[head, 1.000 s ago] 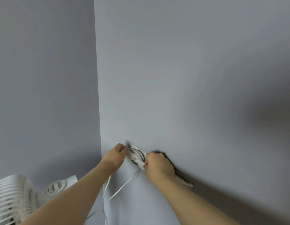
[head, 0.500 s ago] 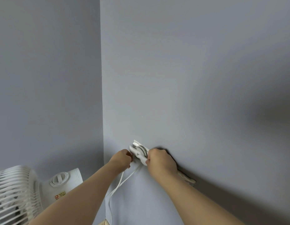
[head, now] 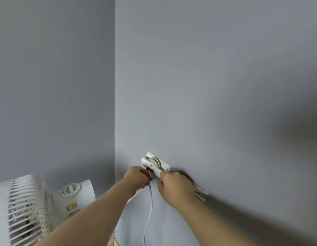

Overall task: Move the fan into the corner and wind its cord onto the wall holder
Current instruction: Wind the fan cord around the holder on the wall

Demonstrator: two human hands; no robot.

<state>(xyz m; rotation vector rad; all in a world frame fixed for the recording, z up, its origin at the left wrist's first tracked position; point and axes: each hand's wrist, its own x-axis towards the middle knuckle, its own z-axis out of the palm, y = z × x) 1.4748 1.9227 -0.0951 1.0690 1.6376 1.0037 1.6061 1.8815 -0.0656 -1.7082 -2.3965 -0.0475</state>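
Left hand (head: 137,177) pinches cord (head: 150,203) just below wall holder (head: 155,163). Right hand (head: 174,186) grips the holder's lower part. Suggest feeding taut, turns side by side, no twist in the slack. Fan (head: 30,206) sits low left, near the corner.

white fan (head: 30,206) in corner | white cord (head: 150,201) partly wound on wall holder (head: 155,163)
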